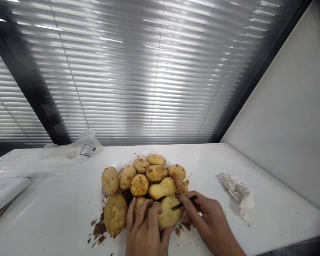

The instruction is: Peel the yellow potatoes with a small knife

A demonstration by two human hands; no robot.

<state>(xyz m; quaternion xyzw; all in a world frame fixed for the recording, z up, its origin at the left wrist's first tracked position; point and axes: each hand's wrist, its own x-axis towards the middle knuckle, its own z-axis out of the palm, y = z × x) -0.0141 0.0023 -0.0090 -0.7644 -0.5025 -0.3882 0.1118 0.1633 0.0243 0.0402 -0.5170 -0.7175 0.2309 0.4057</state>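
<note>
My left hand (146,227) is curled at the near side of a potato pile, its thumb and forefinger around a pale yellow potato (167,215) with most of its skin gone. In my right hand (206,215) is a thin black strip-like tool (184,203), pinched between thumb and fingers; its tip touches or hovers just over that potato. Which kind of tool it is I cannot make out. Left of my left hand lies a large brownish potato (115,215). Behind both hands sits a bitten-looking yellow potato (162,188), beside a round browned one (139,185).
Several more potatoes (156,173) rest on clear plastic further back. Dark peel scraps (99,229) are scattered at the left. A crumpled tissue (237,192) lies to the right, a labelled plastic bag (74,147) at the back left, and a white flat object (8,190) at the left edge.
</note>
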